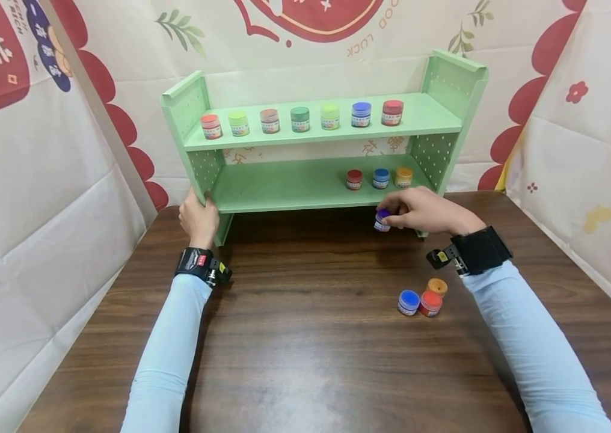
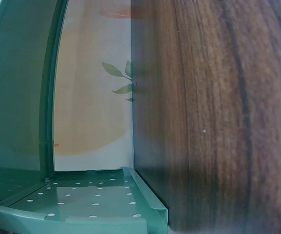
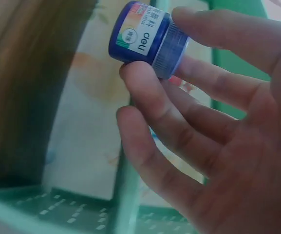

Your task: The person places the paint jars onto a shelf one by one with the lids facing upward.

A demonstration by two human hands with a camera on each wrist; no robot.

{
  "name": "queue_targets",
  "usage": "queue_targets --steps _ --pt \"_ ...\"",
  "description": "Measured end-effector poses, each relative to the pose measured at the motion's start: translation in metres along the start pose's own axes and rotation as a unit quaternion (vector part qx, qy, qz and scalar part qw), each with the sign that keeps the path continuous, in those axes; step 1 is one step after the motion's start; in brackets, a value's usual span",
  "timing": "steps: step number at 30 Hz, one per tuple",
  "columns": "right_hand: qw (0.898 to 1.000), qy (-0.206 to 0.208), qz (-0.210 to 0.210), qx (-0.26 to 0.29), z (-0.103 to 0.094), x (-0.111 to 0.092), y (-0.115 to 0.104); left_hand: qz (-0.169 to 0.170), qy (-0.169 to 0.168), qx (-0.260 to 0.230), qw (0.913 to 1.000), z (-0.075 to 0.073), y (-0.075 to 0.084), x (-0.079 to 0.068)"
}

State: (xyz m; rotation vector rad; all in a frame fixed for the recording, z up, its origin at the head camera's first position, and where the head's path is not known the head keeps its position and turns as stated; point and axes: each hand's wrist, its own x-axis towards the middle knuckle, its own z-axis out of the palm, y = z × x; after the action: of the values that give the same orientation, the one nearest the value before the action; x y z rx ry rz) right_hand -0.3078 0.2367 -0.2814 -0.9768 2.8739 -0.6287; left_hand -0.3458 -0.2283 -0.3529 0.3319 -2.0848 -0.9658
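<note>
In the head view my right hand (image 1: 426, 210) pinches a small purple-blue paint jar (image 1: 382, 221) just in front of the lower shelf's edge. The right wrist view shows the labelled paint jar (image 3: 145, 39) between thumb and fingertips, other fingers loosely bent. My left hand (image 1: 199, 221) grips the left side panel of the green two-tier rack (image 1: 284, 186). Behind the right hand, a red jar (image 1: 354, 180), a blue jar (image 1: 380, 178) and an orange jar (image 1: 404, 177) stand on the lower shelf. The left hand is out of sight in the left wrist view.
Several paint jars (image 1: 300, 119) stand in a row on the upper shelf. On the brown table (image 1: 294, 325), a blue jar (image 1: 408, 302), a red jar (image 1: 430, 303) and an orange jar (image 1: 437, 287) sit close together near the right forearm. Printed cloth (image 1: 316, 75) hangs behind the rack.
</note>
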Motion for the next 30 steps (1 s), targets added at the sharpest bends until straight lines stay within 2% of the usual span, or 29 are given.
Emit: queue_targets --steps 7,10,20,30 --pt "0.998 0.065 -0.013 -0.007 -0.011 0.029 -0.024 0.007 0.003 0.001 1.0 0.001 -0.001 0.001" --pt "0.997 0.08 -0.011 -0.011 -0.011 0.044 -0.029 0.006 0.001 -0.002 1.0 0.001 0.0 0.0" --pt "0.998 0.049 -0.011 -0.039 -0.01 0.09 -0.043 0.004 -0.001 -0.002 1.0 0.0 -0.001 -0.001" --pt "0.999 0.022 -0.007 -0.041 -0.007 0.121 -0.049 0.01 0.002 -0.002 0.9999 0.0 -0.002 0.0"
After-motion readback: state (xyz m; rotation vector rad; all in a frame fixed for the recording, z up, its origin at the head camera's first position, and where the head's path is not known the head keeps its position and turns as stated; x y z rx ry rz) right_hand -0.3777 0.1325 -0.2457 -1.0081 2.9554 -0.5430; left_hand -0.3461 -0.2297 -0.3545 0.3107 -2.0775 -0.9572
